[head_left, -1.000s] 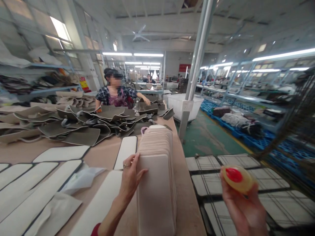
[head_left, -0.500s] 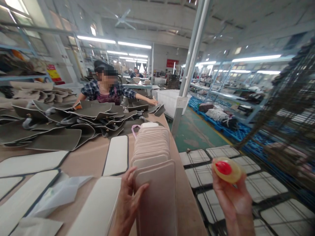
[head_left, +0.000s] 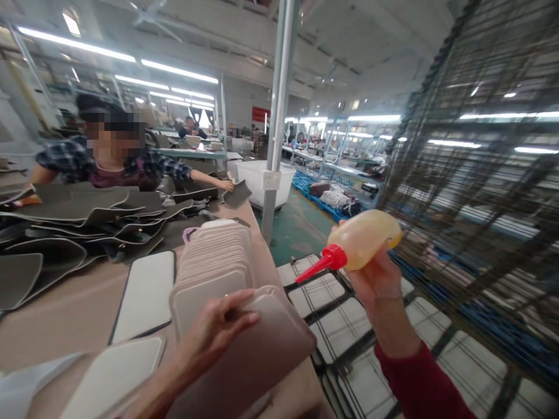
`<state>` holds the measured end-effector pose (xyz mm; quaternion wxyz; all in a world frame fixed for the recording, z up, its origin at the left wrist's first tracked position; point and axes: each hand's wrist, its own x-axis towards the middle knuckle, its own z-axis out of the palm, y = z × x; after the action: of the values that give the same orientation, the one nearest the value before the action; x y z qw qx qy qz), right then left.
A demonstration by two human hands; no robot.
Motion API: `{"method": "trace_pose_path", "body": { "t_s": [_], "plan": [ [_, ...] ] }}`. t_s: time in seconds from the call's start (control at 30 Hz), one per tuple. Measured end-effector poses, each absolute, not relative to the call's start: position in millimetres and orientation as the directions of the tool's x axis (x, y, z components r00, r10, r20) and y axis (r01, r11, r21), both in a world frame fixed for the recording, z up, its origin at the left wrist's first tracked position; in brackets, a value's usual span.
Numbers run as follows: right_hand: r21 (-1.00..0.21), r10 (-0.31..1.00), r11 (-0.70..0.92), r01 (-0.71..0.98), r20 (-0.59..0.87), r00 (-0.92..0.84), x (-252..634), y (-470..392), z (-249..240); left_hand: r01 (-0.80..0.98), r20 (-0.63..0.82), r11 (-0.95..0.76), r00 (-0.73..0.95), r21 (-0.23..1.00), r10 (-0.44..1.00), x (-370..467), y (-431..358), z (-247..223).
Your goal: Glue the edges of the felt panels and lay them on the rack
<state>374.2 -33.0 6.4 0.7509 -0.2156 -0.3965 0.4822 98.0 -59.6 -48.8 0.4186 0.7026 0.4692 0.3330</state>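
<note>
My left hand (head_left: 218, 326) pinches the top edge of a pinkish-beige panel (head_left: 248, 361) at the lower middle, thumb on its near face. The panel is tilted, in front of a long row of similar panels (head_left: 218, 253) standing close together. My right hand (head_left: 375, 279) is raised to the right of the table, wrapped round a yellowish squeeze bottle (head_left: 367, 235). The bottle's red nozzle (head_left: 321, 263) points left and down, apart from the panel.
White dark-edged panels (head_left: 146, 291) lie on the brown table (head_left: 82, 317). Grey-green pieces (head_left: 87, 212) are heaped at left, before a person (head_left: 113, 151) in plaid. Right are wire racks (head_left: 463, 157) with white panels (head_left: 423, 326), a post (head_left: 279, 116) and a white bin (head_left: 251, 174).
The view has turned right. My left hand has tilted the front panel away from the row. My right hand has swung the bottle so its nozzle points left and down.
</note>
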Motion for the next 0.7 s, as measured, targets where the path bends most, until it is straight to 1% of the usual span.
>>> {"method": "trace_pose_path", "body": {
  "t_s": [0.1,0.17,0.23,0.33,0.43,0.53,0.7],
  "plan": [
    [-0.734,0.876,0.47,-0.491,0.454,0.159,400,-47,20,0.37,-0.006,-0.258,0.582,0.893,0.813,125,-59,-33],
    [-0.762,0.883,0.453,-0.463,0.455,0.116,418,-57,25,0.346,-0.055,-0.259,0.686,0.901,0.725,143,-61,-22],
    [-0.775,0.887,0.444,-0.45,0.45,0.102,433,-68,28,0.328,-0.098,-0.243,0.754,0.913,0.65,160,-63,-11],
    [-0.789,0.897,0.432,-0.436,0.428,0.114,451,-82,33,0.308,-0.125,-0.232,0.81,0.923,0.574,182,-66,5],
    [-0.822,0.917,0.391,-0.414,0.388,0.095,464,-92,38,0.292,-0.12,-0.257,0.842,0.921,0.526,198,-69,16],
    [-0.834,0.922,0.376,-0.404,0.382,0.07,472,-97,42,0.278,-0.121,-0.261,0.864,0.924,0.489,207,-72,26],
    [-0.835,0.925,0.357,-0.42,0.38,0.031,478,-98,42,0.316,-0.204,-0.215,0.883,0.924,0.423,216,-76,38]
  ]
}}
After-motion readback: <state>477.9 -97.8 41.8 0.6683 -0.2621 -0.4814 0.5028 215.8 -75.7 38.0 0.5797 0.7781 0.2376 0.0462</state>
